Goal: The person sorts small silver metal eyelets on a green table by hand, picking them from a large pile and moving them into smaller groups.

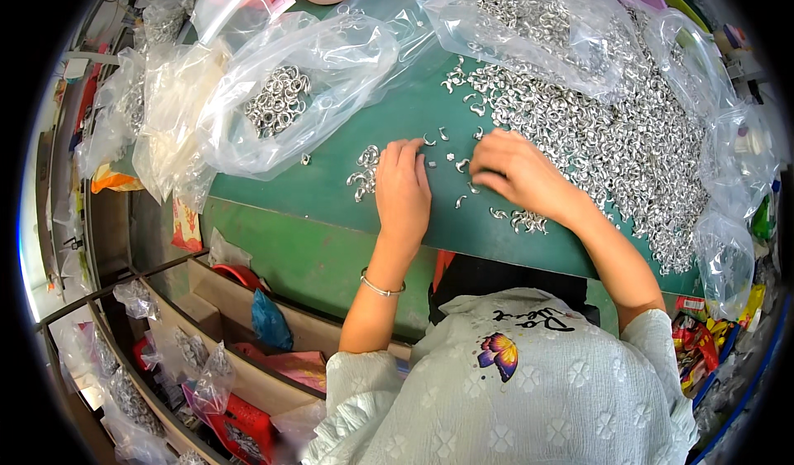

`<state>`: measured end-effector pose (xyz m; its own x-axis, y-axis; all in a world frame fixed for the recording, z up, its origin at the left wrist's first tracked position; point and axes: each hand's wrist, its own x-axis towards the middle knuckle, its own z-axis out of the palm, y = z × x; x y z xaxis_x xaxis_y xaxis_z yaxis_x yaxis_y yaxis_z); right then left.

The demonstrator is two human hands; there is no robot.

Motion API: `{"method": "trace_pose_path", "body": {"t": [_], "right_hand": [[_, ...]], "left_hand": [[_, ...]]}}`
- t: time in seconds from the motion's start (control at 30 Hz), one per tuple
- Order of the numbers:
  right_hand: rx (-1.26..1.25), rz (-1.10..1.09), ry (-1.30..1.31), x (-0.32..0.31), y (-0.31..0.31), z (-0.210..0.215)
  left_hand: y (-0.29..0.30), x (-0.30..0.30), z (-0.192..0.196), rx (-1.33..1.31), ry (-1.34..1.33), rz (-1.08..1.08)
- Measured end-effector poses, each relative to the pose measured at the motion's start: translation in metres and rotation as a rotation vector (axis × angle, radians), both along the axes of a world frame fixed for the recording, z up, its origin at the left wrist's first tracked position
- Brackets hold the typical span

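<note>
Wears a loose top (463, 399) in very pale grey-green, finely crinkled cloth. Bears scattered four-petalled flower motifs (501, 436), paler than the ground. Carries on the front some loose black brush-style lettering (538, 318) and, close by, a printed butterfly (499, 356) in orange, yellow and purple with dark wing edges. Has short, wide sleeves of the same pale cloth: the left sleeve (357, 374) gathered into soft folds, the right sleeve (649, 341) smoother near its opening. Shows bare forearms (370, 308) below them. Wears around the left wrist a slim, rounded, silver-coloured bracelet (383, 288). Has bare fingers on the left hand (404, 185) and right hand (517, 169) alike.
</note>
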<state>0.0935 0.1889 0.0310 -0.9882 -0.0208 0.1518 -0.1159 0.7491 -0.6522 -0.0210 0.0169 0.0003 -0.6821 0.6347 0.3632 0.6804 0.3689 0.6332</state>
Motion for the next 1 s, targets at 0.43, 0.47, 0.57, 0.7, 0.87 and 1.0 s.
{"method": "trace_pose_path", "body": {"t": [0.43, 0.47, 0.57, 0.7, 0.87, 1.0], "right_hand": [[0.249, -0.24, 0.156, -0.02, 0.0, -0.007], [0.226, -0.155, 0.157, -0.021, -0.002, -0.009], [0.169, 0.01, 0.118, -0.021, -0.001, -0.016], [0.28, -0.012, 0.071, -0.007, 0.035, -0.009], [0.307, -0.377, 0.111, -0.009, 0.056, -0.015], [0.496, -0.456, -0.035, -0.039, 0.036, -0.035]], "left_hand": [[0.009, 0.09, -0.002, -0.116, -0.136, -0.241], [0.014, 0.095, -0.002, -0.131, -0.163, -0.249], [0.019, 0.102, -0.003, -0.119, -0.195, -0.282], [0.006, 0.1, -0.002, 0.005, -0.199, -0.36], [0.006, 0.056, 0.006, 0.087, -0.091, -0.014], [0.013, 0.027, 0.004, -0.152, 0.05, 0.01]]}}
